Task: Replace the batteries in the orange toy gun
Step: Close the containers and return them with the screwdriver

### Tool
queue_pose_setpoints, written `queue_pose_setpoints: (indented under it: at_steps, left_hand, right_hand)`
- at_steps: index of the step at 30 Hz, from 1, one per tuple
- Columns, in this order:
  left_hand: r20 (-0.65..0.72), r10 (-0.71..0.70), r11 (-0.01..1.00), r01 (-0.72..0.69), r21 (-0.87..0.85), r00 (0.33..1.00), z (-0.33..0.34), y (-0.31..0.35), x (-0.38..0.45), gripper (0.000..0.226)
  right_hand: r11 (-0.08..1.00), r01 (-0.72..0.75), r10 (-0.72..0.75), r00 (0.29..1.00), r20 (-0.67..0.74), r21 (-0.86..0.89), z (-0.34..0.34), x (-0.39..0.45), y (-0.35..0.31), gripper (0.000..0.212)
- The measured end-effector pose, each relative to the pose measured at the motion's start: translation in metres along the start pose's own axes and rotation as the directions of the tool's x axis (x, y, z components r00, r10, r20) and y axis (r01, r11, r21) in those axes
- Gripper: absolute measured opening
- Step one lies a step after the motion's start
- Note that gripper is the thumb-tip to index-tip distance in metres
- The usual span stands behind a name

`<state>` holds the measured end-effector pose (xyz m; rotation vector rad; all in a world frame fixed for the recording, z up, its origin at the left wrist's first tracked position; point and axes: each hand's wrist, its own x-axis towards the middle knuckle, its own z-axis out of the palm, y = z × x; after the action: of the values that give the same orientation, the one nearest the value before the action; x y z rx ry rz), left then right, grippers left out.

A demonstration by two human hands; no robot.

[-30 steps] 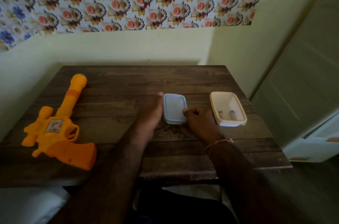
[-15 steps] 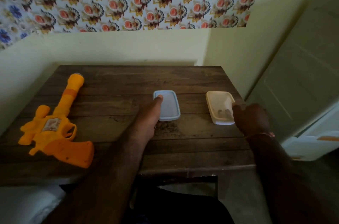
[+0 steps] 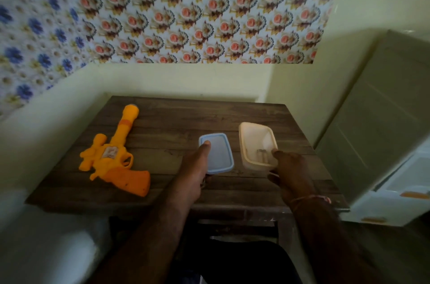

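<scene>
I see the orange toy gun [image 3: 114, 158] lying flat on its side at the left of the wooden table [image 3: 167, 120], barrel pointing away toward the wall and the grip toward the near edge; neither hand touches it, and it sits well apart from both of them. My left hand [image 3: 194, 173] reaches forward over the middle of the table with its thumb laid straight on the near-left corner of a pale blue lid [image 3: 216, 153], which lies flat on the boards; the other fingers are tucked below the lid's near edge, and I cannot tell whether they pinch it or only rest against the wood. Just to the right of the lid, not touching it, stands a cream-coloured plastic box [image 3: 257, 145] with its top off. Inside, near its close end, I can make out small greyish pieces [image 3: 262, 153], too blurred for me to say what they are. My right hand [image 3: 289, 173] is at the box's near-right corner, one fingertip on the rim and the thumb low against the outer wall, so it holds that corner in a narrow pinch. A thin thread band [image 3: 310, 198] circles the right wrist. Behind the table the wall carries flowered paper [image 3: 186, 11] above a plain pale-yellow strip, and a pale cabinet [image 3: 381, 120] stands to the right.
</scene>
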<state>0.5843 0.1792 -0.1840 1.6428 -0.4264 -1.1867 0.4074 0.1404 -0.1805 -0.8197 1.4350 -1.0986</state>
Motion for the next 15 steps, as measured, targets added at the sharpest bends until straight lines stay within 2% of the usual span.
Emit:
queue_pose_setpoints:
  at_steps: [6, 11, 15]
  left_hand:
    - [-0.05, 0.064, 0.995, -0.067, -0.077, 0.997, -0.036, -0.001, -0.028, 0.043]
    - [-0.079, 0.109, 0.989, -0.117, -0.096, 0.991, -0.048, 0.007, -0.02, 0.046]
    - [-0.101, 0.115, 0.991, -0.121, -0.055, 0.988, -0.05, 0.016, 0.007, 0.039]
  right_hand:
    - [0.999, 0.044, -0.043, 0.987, 0.155, -0.004, 0.026, -0.042, 0.002, 0.012]
    - [0.999, 0.048, -0.045, 0.989, 0.142, -0.015, 0.041, -0.044, 0.001, 0.011]
    - [0.991, 0.081, -0.067, 0.989, 0.129, -0.11, 0.061, -0.018, 0.005, 0.013]
